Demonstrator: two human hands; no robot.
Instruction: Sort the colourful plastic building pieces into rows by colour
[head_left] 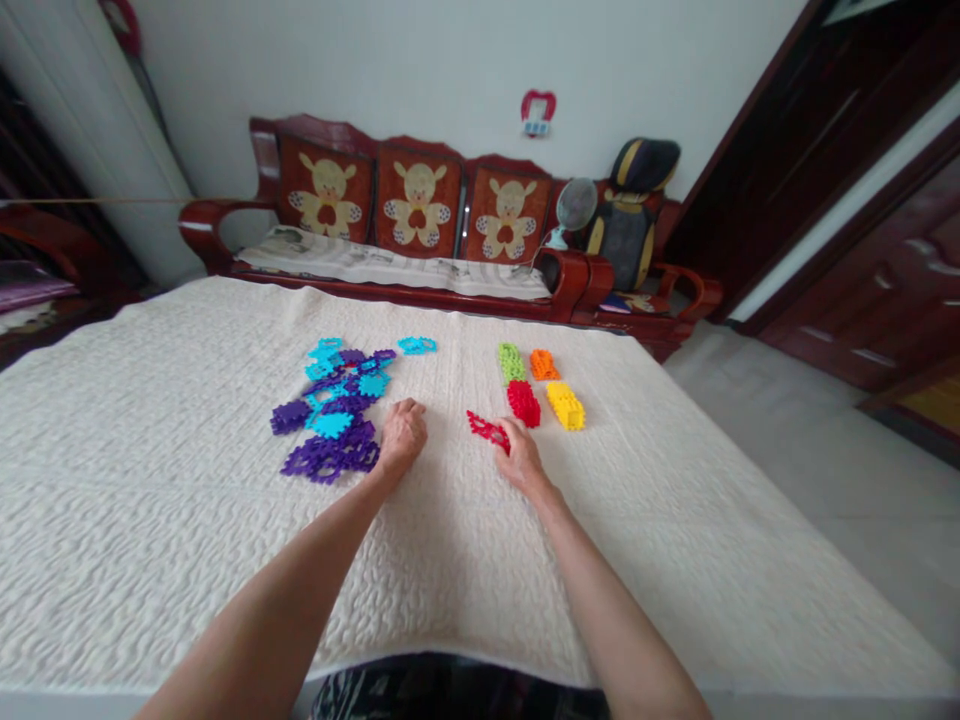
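My right hand (517, 458) pinches the near end of a flat red lattice piece (486, 429) low over the cloth. Beside the right edge of a loose heap of purple pieces (330, 455) and light blue pieces (334, 424) is my left hand (403, 432), its fingers bent down; whether it holds something is hidden. Past my right hand lie a red block (523, 403), a green block (511, 362), an orange block (544, 364) and a yellow block (565, 406). One light blue piece (417, 345) lies apart, behind my left hand.
A cream quilted cloth (450, 560) covers the table. Beyond its far edge stands a wooden sofa (397, 290) with bear-patterned cushions. A small fan (577, 206) and a chair with a dark and yellow back pad (624, 240) are at the back right.
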